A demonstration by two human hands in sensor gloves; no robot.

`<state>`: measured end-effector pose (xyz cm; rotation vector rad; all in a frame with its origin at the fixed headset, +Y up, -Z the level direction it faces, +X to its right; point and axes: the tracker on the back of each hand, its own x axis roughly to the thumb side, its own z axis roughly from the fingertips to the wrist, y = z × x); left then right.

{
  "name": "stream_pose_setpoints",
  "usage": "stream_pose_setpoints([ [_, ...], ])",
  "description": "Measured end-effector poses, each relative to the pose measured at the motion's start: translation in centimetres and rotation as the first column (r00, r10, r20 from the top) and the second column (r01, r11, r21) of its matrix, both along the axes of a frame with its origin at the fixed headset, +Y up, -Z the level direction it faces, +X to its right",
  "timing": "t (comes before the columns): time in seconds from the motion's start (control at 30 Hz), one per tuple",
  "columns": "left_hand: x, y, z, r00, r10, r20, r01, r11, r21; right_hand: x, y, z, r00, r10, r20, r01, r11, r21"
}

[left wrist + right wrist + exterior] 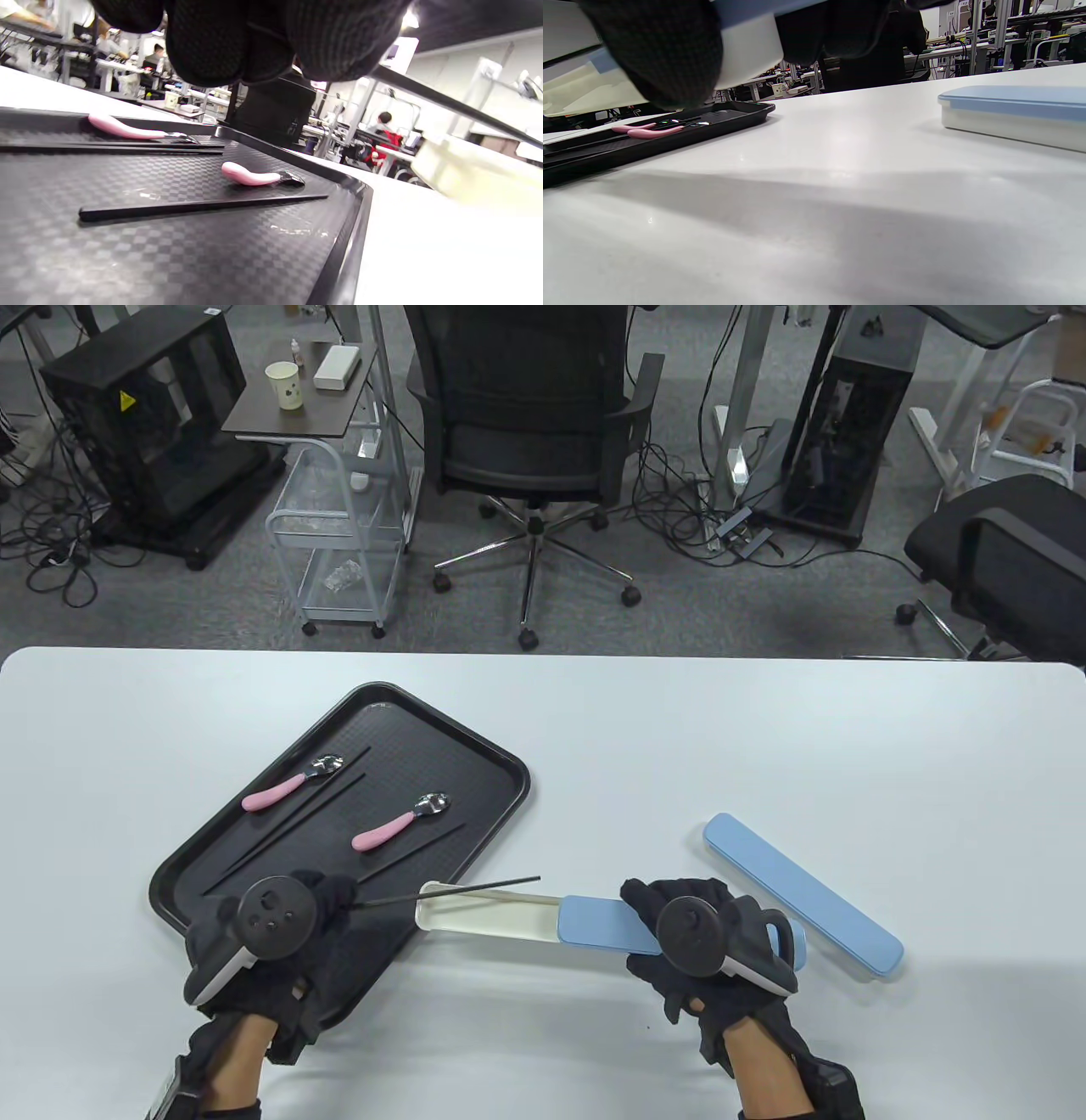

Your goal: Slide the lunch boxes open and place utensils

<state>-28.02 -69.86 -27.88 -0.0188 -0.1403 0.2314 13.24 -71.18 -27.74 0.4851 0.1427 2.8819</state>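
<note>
Right hand (pixel 704 937) gripped the long cream lunch box with blue sliding lid (pixel 543 918), slid half open. Left hand (pixel 271 933) pinched a thin black chopstick (pixel 458 891) over its cavity. Two pink-handled spoons (pixel 399 823) and other chopsticks waited on the black plastic tray (pixel 475 746); second blue-lidded box (pixel 802 895) was closed.

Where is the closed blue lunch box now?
In the table view, the closed blue lunch box lies on the white table at the right, just beyond the right hand, apart from the black tray.
</note>
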Motion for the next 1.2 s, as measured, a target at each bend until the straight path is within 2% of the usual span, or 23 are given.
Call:
stream_pose_setpoints([
  [0.3,3.5,0.0,1.3,0.985,-0.134,0.106,0.127,0.989,0.070,-0.7,-0.2,0.2,1.000,0.016,-0.017,-0.016,1.000,-0.002],
  [0.47,5.8,0.2,2.2,0.961,-0.173,0.216,0.142,0.978,0.150,-1.2,0.0,0.5,0.999,0.012,-0.038,-0.012,1.000,0.005],
  [0.67,7.7,0.4,3.3,0.934,-0.237,0.266,0.179,0.958,0.224,-1.8,0.3,0.9,0.998,-0.002,-0.064,0.003,1.000,0.015],
  [0.93,8.6,0.5,4.1,0.914,-0.260,0.310,0.179,0.947,0.268,-2.3,0.6,1.4,0.996,-0.005,-0.090,0.009,0.999,0.040],
  [1.2,8.2,0.6,3.9,0.927,-0.218,0.305,0.135,0.953,0.270,-2.2,0.5,1.3,0.996,-0.013,-0.091,0.015,0.999,0.029],
])
